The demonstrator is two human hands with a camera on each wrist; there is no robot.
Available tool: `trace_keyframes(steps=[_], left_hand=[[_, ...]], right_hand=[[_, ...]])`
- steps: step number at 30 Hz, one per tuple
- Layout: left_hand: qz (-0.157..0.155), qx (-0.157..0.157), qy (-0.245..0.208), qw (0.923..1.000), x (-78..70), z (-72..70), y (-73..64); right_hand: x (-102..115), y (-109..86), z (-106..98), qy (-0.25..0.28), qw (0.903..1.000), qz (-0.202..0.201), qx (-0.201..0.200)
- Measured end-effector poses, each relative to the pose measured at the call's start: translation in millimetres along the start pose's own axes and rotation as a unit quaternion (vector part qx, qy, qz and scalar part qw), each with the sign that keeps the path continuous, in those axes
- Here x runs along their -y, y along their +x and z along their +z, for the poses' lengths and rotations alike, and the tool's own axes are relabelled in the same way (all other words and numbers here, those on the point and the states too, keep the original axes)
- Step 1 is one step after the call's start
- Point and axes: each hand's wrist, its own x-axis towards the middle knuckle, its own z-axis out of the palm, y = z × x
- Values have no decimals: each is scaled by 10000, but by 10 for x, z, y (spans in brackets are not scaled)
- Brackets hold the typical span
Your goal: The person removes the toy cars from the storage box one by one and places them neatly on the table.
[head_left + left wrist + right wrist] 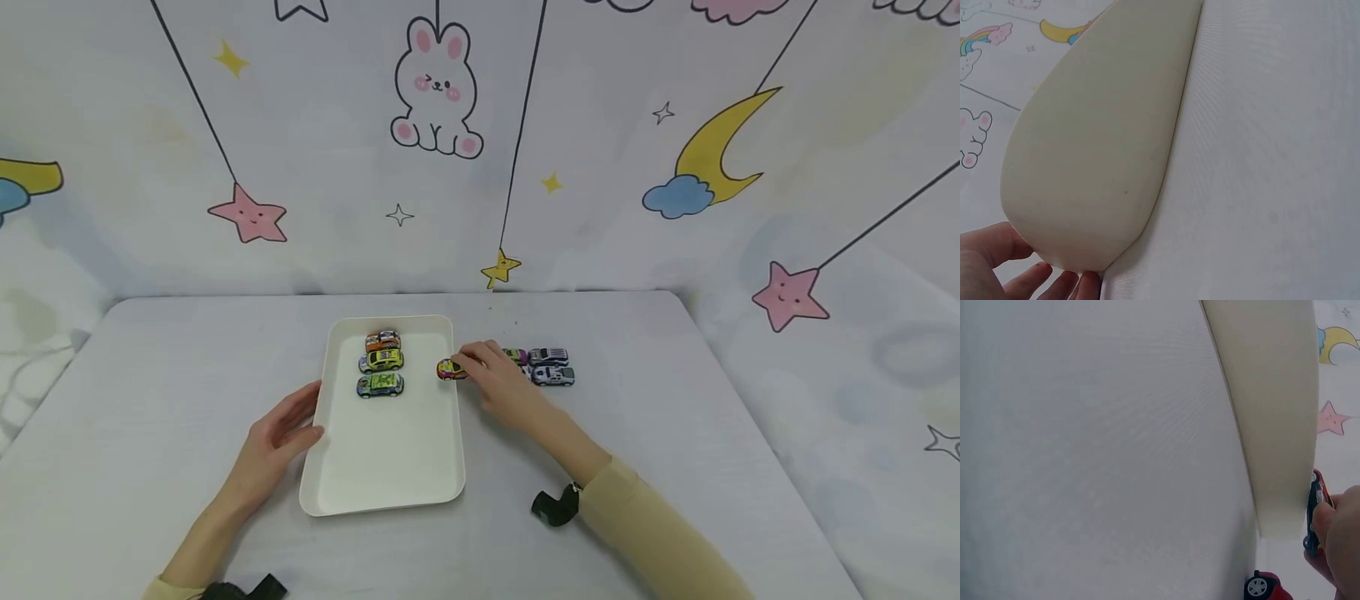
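A white tray (384, 454) stands on the table, tall side to side with three toy cars near its far end: an orange one (382, 339), a yellow one (381, 360) and a green one (380, 384). At its left rim, my left hand (273, 442) holds the wall between thumb and fingers, also seen in the left wrist view. My right hand (506, 385) pinches a red and yellow toy car (449, 369) over the tray's right rim. The right wrist view shows that held car (1314, 515) side-on beside the tray wall.
Right of the tray, several more toy cars stand close together, among them a grey one (548, 357), a white one (553, 376) and a purple one (516, 356) partly behind my right hand. A patterned cloth wall (337, 167) rises behind the table.
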Motion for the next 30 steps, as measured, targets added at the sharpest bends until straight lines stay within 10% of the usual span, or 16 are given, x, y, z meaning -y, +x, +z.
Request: trace_keyframes(steps=[30], left_hand=[[-13, 0, 0, 10000, -20, 3, 4]], right_hand=[[-271, -702, -37, 472, 9910, 205, -1234]])
